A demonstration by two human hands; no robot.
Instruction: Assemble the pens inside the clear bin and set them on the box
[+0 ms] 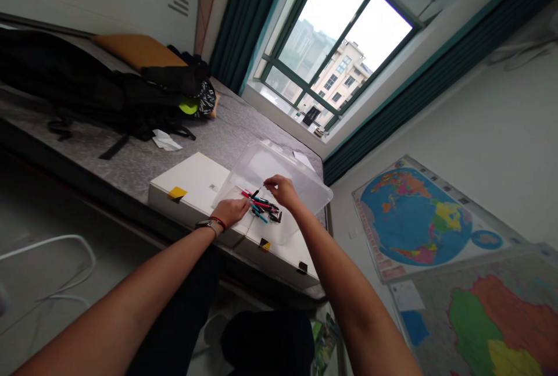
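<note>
lying at the far left on a grey marbled surface (pixel 235 126), a black bag (pixel 100 91) spreads in front of a tan cushion (pixel 135 50); at its right end sits a dark cloth (pixel 207 98) with white, letter-like marks too small to read, beside a lime-green item (pixel 189 106). a crumpled white paper (pixel 166 140) lies near the bag, with no writing legible on it. next come white boxes (pixel 196 178), marked with yellow-and-black tape (pixel 177 193) and a small dark square label (pixel 213 188) whose content is unreadable. the left hand (pixel 231 211), with a dark band and a red bracelet at the wrist, reaches over the boxes with its fingers curled beside the pens (pixel 264 208); whether it grips one cannot be told. those pens, red, teal and black, lie in a loose heap between the hands, within the outline of a clear plastic bin (pixel 316 185); no brand shows on them. the right hand (pixel 282 191) has thumb and fingers pinched together on the upper end of a slim dark pen (pixel 255 194), just above the heap. further right, on the wall, hang a world map (pixel 414 216) and a second coloured map (pixel 501 318), their print too small to read.
</note>
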